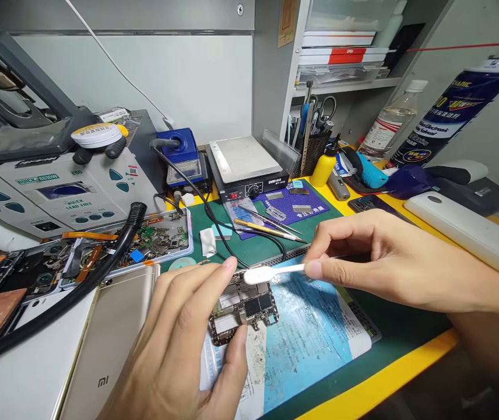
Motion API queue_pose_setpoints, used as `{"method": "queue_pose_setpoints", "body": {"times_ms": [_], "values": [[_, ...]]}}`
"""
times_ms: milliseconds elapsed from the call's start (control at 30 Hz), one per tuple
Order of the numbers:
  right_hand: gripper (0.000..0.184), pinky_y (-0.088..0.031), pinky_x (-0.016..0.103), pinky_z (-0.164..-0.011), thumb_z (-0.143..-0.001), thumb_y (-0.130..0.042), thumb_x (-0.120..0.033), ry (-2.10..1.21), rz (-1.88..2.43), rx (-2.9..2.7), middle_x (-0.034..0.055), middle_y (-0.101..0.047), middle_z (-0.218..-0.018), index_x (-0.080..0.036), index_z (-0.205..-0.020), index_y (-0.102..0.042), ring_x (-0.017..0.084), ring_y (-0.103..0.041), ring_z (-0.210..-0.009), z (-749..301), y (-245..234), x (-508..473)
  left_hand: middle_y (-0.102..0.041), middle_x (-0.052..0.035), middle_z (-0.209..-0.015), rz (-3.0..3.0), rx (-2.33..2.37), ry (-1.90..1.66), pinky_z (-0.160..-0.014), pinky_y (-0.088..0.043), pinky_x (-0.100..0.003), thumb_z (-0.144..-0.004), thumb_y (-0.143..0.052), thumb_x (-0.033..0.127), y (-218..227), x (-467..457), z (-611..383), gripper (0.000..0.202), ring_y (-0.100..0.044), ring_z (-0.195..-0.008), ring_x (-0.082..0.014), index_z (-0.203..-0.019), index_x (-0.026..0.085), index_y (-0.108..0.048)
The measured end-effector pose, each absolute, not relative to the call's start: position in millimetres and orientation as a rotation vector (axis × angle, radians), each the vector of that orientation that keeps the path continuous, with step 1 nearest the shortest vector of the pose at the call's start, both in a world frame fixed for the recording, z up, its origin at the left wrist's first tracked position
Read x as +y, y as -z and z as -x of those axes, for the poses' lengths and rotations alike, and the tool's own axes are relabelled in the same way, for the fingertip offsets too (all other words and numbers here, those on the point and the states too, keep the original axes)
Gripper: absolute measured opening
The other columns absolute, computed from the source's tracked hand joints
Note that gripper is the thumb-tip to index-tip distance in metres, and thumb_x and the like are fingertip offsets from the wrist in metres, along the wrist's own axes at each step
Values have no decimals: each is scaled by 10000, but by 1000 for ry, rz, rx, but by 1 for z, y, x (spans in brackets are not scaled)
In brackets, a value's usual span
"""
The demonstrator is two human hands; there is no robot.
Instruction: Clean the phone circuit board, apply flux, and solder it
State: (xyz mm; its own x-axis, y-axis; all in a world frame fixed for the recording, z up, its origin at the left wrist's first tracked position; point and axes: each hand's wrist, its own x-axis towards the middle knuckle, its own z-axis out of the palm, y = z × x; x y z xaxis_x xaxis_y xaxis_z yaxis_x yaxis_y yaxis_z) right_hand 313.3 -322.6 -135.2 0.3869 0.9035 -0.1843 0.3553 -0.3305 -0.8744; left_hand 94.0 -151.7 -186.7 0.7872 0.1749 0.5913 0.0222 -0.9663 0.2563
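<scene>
Left hand (179, 344) nearest, bottom centre: thumb and fingertips pinched on edges of small dark phone circuit board (243, 312), held over blue-and-white paper sheet (315, 332).
Right hand (376, 256) in from right: thumb and forefinger closed on slim white plastic tool (267, 273), tip at board's far edge.
Judgement: grip edges only, keep strokes light; chips look fragile.
Left: gold phone back cover (109, 344); thick black hose (78, 280) near left hand, possible snag.
Farther: metal tweezers (271, 224), black hot plate (243, 163), yellow bottle (323, 166).

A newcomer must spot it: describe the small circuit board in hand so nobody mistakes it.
Start at the green bench mat. Over its blue-and-white printed sheet, the left hand pinches a small dark circuit board with silver shields. Unlike the opened phones leftward, it is bare, with a white tool tip on it.
</scene>
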Motion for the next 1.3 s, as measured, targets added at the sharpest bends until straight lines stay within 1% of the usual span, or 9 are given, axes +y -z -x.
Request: {"method": "queue_pose_setpoints", "body": {"times_ms": [133, 367, 467, 567, 733, 833, 1000, 1167, 1300], "values": [[159, -334, 230, -475, -865, -825, -345, -898, 1878, -1077, -36, -584, -665, -220, -817, -740, 120, -473, -576, -313, 135, -323, -628, -128, -1282, -2749, 111, -960, -1106, -437, -352, -896, -642, 80, 188, -150, -94, 585, -584, -1222, -236, -1459, 91, -484], [127, -364, 208, -493, -866, -817, -308, -914, 1869, -1080, -31, -617, -702, -217, -836, -733, 121, -503, -612, -312, 133, -323, -633, -114, -1276, -2738, 145, -958, -1096, -436, -358, -913, -614, 70, 188, -152, -94, 537, -582, -1207, -228, -1438, 114, -509], [150, -380, 209, -505, -880, -806, -329, -907, 1878, -1077, -18, -626, -721, -205, -843, -729, 126, -513, -622, -311, 132, -322, -625, -109, -1277, -2736, 146, -950, -1096, -438, -341, -919, -606, 74, 189, -151, -95, 527, -586, -1194, -217, -1437, 116, -515], [188, -366, 213, -491, -893, -792, -359, -894, 1910, -1097, -18, -598, -698, -199, -832, -713, 126, -489, -604, -310, 132, -321, -614, -105, -1277, -2731, 136, -920, -1111, -425, -328, -915, -614, 84, 189, -150, -96, 520, -581, -1195, -214, -1426, 116, -523], [185, -367, 217, -486, -902, -777, -352, -813, 1982, -1154, -33, -603, -687, -210, -815, -696, 121, -491, -593, -311, 135, -321, -622, -100, -1290, -2714, 211, -872, -1136, -423, -363, -934, -591, 111, 192, -153, -95, 476, -581, -1215, -232, -1405, 152, -538], [147, -357, 222, -479, -902, -770, -340, -755, 2017, -1175, -37, -614, -684, -219, -835, -720, 119, -488, -582, -311, 135, -322, -639, -95, -1285, -2692, 269, -829, -1135, -440, -386, -954, -567, 149, 193, -155, -95, 429, -596, -1214, -242, -1382, 171, -555], [138, -351, 246, -469, -923, -733, -347, -827, 2043, -1221, -26, -634, -705, -235, -851, -769, 129, -482, -575, -310, 132, -322, -649, -81, -1275, -2680, 244, -774, -1134, -455, -367, -949, -559, 152, 194, -153, -97, 401, -615, -1191, -223, -1348, 180, -561], [180, -329, 238, -449, -908, -744, -351, -827, 2082, -1233, -29, -582, -645, -209, -799, -762, 118, -441, -548, -310, 132, -319, -653, -69, -1267, -2668, 258, -770, -1146, -438, -357, -957, -534, 149, 195, -153, -97, 376, -612, -1186, -208, -1329, 188, -578], [189, -327, 221, -441, -913, -743, -353, -820, 2093, -1252, -39, -580, -636, -203, -798, -754, 106, -449, -534, -310, 131, -319, -648, -70, -1279, -2669, 262, -771, -1155, -426, -361, -963, -530, 176, 196, -155, -97, 375, -608, -1192, -208, -1334, 183, -581]]}}
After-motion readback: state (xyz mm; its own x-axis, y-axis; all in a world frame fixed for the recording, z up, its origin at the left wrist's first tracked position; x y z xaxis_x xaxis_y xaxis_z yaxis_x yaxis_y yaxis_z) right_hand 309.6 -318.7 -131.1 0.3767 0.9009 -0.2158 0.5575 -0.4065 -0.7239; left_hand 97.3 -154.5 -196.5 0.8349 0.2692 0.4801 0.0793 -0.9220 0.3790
